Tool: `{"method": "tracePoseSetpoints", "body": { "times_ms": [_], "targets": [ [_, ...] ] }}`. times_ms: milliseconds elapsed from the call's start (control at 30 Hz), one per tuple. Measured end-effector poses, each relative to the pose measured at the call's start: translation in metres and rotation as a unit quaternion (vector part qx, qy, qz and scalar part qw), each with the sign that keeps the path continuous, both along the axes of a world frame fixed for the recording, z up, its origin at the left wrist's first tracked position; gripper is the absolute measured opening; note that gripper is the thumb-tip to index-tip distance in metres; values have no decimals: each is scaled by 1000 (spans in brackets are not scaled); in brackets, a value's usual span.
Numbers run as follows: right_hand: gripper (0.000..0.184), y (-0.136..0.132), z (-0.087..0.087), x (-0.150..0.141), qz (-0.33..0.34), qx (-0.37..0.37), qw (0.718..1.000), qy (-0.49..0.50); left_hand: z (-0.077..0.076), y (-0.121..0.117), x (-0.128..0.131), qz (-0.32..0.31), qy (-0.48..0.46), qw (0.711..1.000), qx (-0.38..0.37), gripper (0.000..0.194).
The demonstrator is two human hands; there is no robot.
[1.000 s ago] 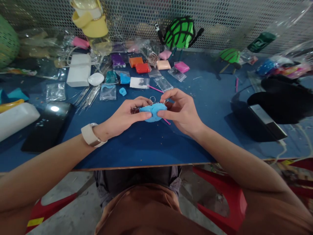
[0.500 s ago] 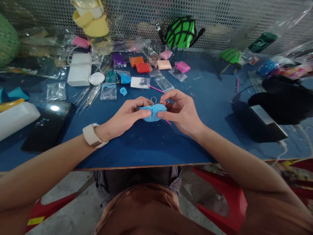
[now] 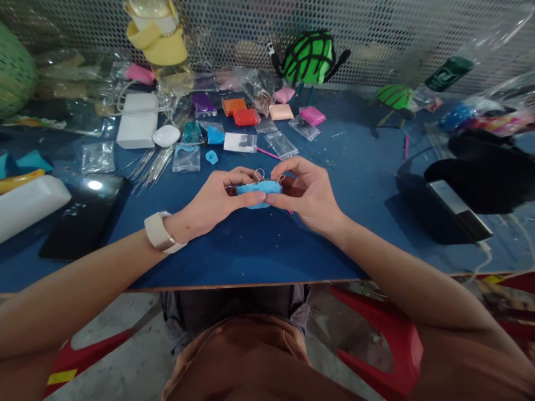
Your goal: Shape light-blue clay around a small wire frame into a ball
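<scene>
A lump of light-blue modelling clay (image 3: 258,188) is held between both hands above the blue table. Thin wire loops (image 3: 259,174) stick up from its far side. My left hand (image 3: 217,195) grips the clay's left part, its thumb pressed along the near face. My right hand (image 3: 307,192) closes on the right end, thumb near the left thumb and forefinger curled by a wire loop. The fingers behind the clay are partly hidden. A pink stick (image 3: 267,152) lies on the table beyond, and a pink tip shows below my right thumb.
Clay packets, among them an orange one (image 3: 234,106) and a white one (image 3: 240,142), lie behind my hands. Bundled wires (image 3: 152,170) and a black phone (image 3: 86,217) are at left. At right are a dark box (image 3: 449,217) and black cloth (image 3: 489,167); green turtle-like models (image 3: 309,58) stand behind.
Both thumbs have shifted on the clay and now nearly meet at its near face. The clay appears tilted, with less of its near face showing.
</scene>
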State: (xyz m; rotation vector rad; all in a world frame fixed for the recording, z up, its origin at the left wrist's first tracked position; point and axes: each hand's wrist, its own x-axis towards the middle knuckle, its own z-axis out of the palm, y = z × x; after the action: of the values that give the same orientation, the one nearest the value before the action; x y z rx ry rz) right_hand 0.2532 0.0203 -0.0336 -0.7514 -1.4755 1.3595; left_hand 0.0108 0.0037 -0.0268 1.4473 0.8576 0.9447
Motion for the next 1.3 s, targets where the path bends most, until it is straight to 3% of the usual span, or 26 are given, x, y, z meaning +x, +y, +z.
{"method": "tracePoseSetpoints", "body": {
  "times_ms": [267,500,1000,1300],
  "targets": [
    [58,2,0,-1,3,9,1000,1,-9,0,0,-1,-45,998,-33,31],
    [59,2,-3,1,-2,14,1000,-1,-1,-2,3,12,-65,996,-54,41],
    [52,1,-1,-1,6,7,1000,4,4,0,3,-15,-48,997,-49,43],
    [54,5,-4,2,-11,-10,1000,9,-5,3,-2,-19,-11,1000,13,36]
  ]
}}
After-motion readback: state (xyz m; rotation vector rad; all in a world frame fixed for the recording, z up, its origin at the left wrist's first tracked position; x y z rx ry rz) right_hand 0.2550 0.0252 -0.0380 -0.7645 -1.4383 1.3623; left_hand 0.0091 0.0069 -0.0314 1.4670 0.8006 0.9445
